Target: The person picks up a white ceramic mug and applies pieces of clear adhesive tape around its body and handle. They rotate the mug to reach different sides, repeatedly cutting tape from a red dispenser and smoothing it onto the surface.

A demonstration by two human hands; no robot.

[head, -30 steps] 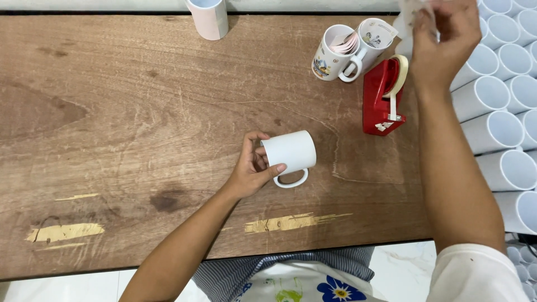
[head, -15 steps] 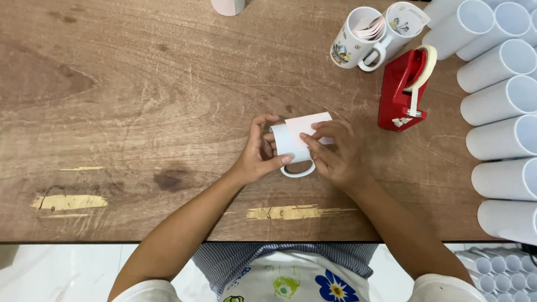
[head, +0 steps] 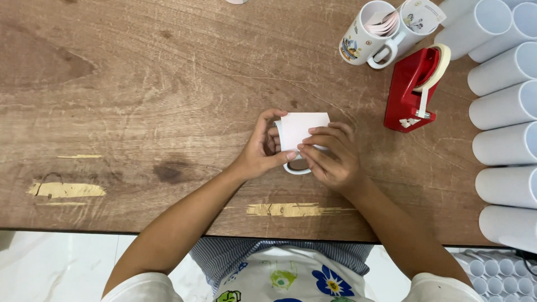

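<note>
lying on side left of red tape dispenser [head: 413,92], white mug [head: 288,146] gripped at open end by left hand [head: 260,152], fingers curled on rim. right hand [head: 331,156] fingertips press white paper sheet [head: 304,125] flat onto mug wall. ceramic likely stiff, smooth, breakable, prone to roll; paper light, floppy.

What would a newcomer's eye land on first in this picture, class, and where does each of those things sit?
At the middle of the scratched wooden table, the left hand and right hand press a white paper sheet against a plain white ceramic mug lying on its side. Next comes the red tape dispenser at upper right, beside a row of white cylinders along the right edge.
</note>
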